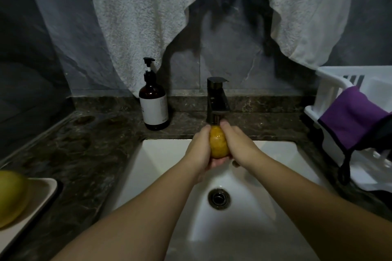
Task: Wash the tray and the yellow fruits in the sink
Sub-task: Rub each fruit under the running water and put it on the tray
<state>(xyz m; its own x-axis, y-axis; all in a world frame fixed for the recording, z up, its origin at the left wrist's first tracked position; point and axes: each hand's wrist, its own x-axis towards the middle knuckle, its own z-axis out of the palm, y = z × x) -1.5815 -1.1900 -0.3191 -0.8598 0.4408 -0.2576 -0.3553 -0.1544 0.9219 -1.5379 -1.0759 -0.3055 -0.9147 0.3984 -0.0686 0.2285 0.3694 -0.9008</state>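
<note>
Both hands, left hand (200, 150) and right hand (238, 144), curl their fingers round one yellow fruit (218, 144) under the tap (217, 99), over the sink (161, 154).

Home bathroom, white sink (161, 154), black faucet (217, 99), soap bottle (153, 104)

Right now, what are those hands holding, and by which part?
A yellow fruit, held under the faucet: left hand cups its left side and underside, right hand grips its right side.
</note>
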